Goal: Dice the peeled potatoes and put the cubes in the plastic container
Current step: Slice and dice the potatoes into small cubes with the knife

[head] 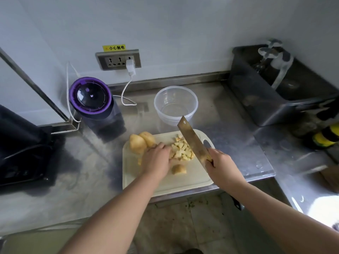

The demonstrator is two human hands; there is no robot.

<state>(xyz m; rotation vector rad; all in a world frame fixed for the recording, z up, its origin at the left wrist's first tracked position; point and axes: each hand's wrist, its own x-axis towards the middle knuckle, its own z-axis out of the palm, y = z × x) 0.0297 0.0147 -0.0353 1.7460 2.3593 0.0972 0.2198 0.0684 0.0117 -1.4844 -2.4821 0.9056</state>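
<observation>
Potato cubes (180, 152) piled mid cutting board (183, 180); left hand (156, 158) curls its fingers onto them, possibly gripping a piece, can't tell. Right hand (222, 165) fingers wrap the cleaver (193, 140) handle above the board. Plastic container (176, 105) sits just behind it.

clear plastic container (176, 105), scuffed steel counter (229, 129)

A pile of small yellow potato cubes (181, 150) lies between the left hand (156, 158), which touches it, and the knife (192, 140) gripped by the right hand (222, 164). Two whole peeled potatoes (141, 142) sit just behind the left hand. One potato chunk (178, 169) lies just beside it. The clear round tub (176, 105) stands open past the knife tip.
</observation>
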